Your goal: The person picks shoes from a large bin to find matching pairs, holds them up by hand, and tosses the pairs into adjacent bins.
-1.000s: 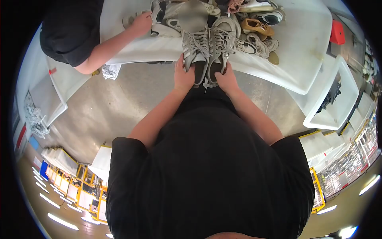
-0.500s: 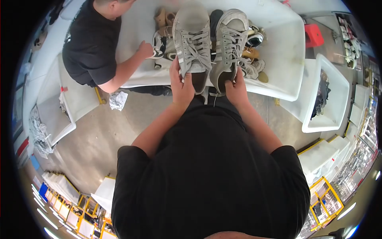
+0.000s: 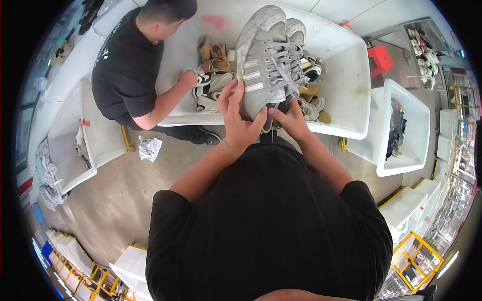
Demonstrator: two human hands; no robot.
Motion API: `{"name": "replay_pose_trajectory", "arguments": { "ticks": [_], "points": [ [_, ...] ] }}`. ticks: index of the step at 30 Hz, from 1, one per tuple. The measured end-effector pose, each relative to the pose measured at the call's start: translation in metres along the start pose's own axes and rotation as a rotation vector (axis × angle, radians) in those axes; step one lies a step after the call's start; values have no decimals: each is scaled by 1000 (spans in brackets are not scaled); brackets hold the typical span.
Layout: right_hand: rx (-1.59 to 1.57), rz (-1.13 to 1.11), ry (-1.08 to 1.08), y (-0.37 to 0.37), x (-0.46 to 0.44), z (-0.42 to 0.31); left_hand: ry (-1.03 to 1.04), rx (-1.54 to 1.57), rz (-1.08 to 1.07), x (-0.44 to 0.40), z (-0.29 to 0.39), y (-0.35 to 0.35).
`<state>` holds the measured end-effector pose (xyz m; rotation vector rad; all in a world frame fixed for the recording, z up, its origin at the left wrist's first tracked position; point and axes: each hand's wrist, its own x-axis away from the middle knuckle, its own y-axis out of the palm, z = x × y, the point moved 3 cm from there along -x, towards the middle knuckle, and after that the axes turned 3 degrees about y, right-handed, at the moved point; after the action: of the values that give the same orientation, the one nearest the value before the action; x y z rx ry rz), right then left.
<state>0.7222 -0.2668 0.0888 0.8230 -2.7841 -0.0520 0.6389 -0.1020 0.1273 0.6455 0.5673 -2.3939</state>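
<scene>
A grey lace-up sneaker (image 3: pixel 258 65) with pale side stripes is raised above the white bin, toe away from me. My left hand (image 3: pixel 240 113) grips its heel end from the left, fingers along the side and thumb at the heel. Partly hidden behind it is the matching sneaker (image 3: pixel 296 31), of which the toe and some laces show. My right hand (image 3: pixel 291 119) is closed at the heel end of the pair, its thumb near my left thumb. Below, several shoes lie in the bin, among them tan boots (image 3: pixel 217 57) and a black-and-white shoe (image 3: pixel 312 73).
The large white bin (image 3: pixel 346 95) stands in front of me. At its left, a co-worker in a black shirt (image 3: pixel 125 65) reaches in. Smaller white bins stand left (image 3: pixel 108 128) and right (image 3: pixel 427 135). Crumpled paper (image 3: pixel 149 148) lies on the floor; a red stool (image 3: pixel 380 59) is beyond.
The two sneakers, side by side before, are now together, one turned sideways in front of the other. My hands have come closer together. The view has shifted slightly.
</scene>
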Motion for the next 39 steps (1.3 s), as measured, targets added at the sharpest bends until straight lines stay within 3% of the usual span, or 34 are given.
{"name": "replay_pose_trajectory", "arguments": {
  "ticks": [6,8,12,18,25,31,39],
  "points": [
    [27,21,-106,6,-2,-9,103,-83,10,1,19,-2],
    [-53,49,11,7,-2,-11,110,-76,5,2,25,-2],
    [-62,68,-15,-1,-5,-10,120,-12,34,4,30,2],
    [-227,-92,153,-19,-2,9,160,121,-82,-4,36,1],
    [-401,-115,216,-33,14,16,143,233,-192,-11,42,12],
    [-359,32,205,-51,22,9,122,234,-259,-12,39,28],
    [71,290,-67,-74,31,2,34,136,-283,-14,41,60]
  ]
}}
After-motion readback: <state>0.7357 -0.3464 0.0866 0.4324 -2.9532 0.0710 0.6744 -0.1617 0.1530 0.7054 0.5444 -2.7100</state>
